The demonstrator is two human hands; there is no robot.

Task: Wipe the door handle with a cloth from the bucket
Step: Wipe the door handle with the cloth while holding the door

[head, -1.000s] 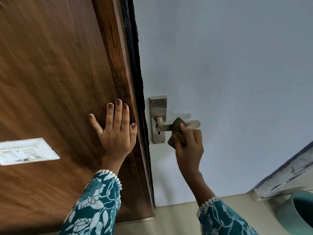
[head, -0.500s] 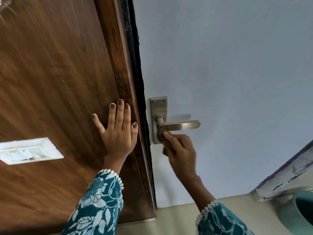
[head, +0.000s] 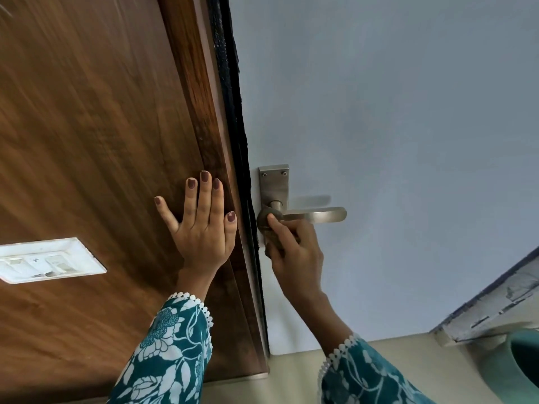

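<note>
1. Two hands in view. The left hand (head: 204,228) lies flat and open, fingers spread, on the brown wooden frame (head: 201,118) just left of the door edge; it grips nothing.
2. The right hand (head: 294,252) is clenched around a small dark cloth (head: 267,221), thumb on top, pressing it against the hub end of the door handle (head: 315,214), where the lever meets the backplate (head: 274,185).
3. Cloth: mostly hidden in the fist; only a rounded wad shows at the hub. Cannot tell whether it is damp.
4. Handle: brushed-metal lever, horizontal, on the pale blue door (head: 393,126). The outer length of the lever is bare.
5. Handling judgement: the cloth looks soft and light, and bunches easily, so a pinch between thumb and fingers suits it. The lever is stiff and smooth, likely slippery; it may dip if pressed from above.
6. Step judged: wiping in progress at the hub; a stroke toward the free tip would cover the rest.
7. A teal bucket (head: 522,371) shows partly at the lower right, on the floor, well apart from the handle.
</note>
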